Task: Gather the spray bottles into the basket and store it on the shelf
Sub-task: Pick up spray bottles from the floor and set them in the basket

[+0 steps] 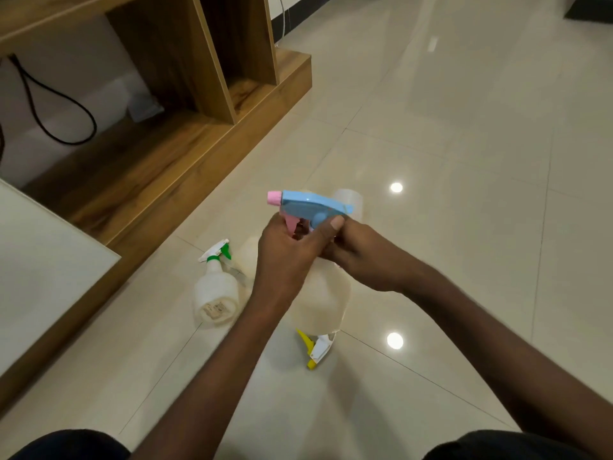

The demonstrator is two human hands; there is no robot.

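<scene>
Bottle with blue sprayer [311,207] is up off the floor; my left hand [285,250] and right hand [351,250] both grip its neck. Basket unseen. Two bottles, green-tipped [215,287] and yellow-tipped [316,350], lie below. Judgement: keep it upright, fingers off the trigger.

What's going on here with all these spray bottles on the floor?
A person holds a blue-and-pink spray bottle in both hands, the left hand at the trigger and the right hand round the neck. Two more lie on the tiled floor: a green-trigger bottle and a yellow-trigger bottle. A wooden shelf stands nearby. No basket is in view.
</scene>
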